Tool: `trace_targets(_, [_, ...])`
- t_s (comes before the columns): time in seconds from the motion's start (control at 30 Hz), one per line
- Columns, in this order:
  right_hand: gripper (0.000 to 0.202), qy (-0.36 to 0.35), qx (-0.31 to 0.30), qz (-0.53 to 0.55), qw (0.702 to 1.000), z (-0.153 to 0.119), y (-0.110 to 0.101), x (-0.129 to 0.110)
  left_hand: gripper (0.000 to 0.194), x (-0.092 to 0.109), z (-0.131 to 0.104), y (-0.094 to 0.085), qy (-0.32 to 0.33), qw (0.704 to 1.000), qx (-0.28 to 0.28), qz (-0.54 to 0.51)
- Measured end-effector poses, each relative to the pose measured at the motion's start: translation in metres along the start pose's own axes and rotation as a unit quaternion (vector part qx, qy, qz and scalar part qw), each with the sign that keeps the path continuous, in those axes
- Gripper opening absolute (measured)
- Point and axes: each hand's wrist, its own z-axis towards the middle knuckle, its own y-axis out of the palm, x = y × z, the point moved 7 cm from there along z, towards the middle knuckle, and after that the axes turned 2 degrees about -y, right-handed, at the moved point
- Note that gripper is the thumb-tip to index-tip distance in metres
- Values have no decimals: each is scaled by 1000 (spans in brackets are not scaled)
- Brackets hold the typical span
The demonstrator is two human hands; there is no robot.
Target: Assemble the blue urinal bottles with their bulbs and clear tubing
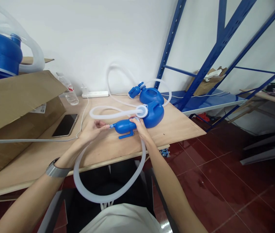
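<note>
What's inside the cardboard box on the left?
Above the near flap, a blue plastic container and a translucent hose show; whatever lies deeper is hidden by the cardboard.

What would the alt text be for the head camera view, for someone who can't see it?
Two bare hands, left and right, hold a blue plastic piece with a handle above a wooden table. A translucent hose loops below over the person's lap; blue containers, a smartphone and a water bottle are nearby.

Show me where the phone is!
In the head view, the phone lies on the left side of the table, between the box and the white cable, nearer you than the bottle.
</note>
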Motion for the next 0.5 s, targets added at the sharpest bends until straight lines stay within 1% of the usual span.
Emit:
trace_targets(0.1, [24,-2,-17,-7,1000,2,3,3,59,0,2,2,-1,1000,2,8])
trace_targets(0.23, [24,-14,-19,-15,1000,5,4,3,57,0,4,2,1,1000,25,5])
trace_targets(0.37, [25,-20,-16,-9,1000,7,5,5,58,-2,9,4,-12,997,36,-62])
trace_targets(0.43, [25,-24,-12,-8,1000,10,5,6,55,-6,13,6,-24,993,25,-112])
trace_targets(0.5, [24,-37,-18,-16,999,13,7,7,48,-12,17,9,-53,986,-1,-158])
